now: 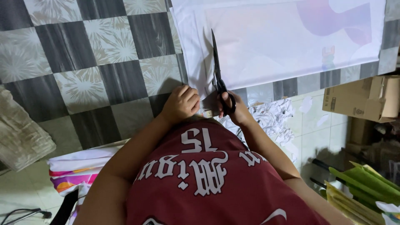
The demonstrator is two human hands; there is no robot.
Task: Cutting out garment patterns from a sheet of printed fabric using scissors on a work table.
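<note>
The right hand [231, 105] gripped black scissors [218, 75], blades laid along the white sheet [266, 46] on the checkered table [83, 62]. The left hand [181, 103], fingers curled, pressed the sheet's edge. Holding it taut seemed advisable for a straight cut.

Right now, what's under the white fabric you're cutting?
The white fabric lies on a checkered tablecloth, seen along its edges. Under the middle, nothing shows. Scissors cut its near edge.
</note>
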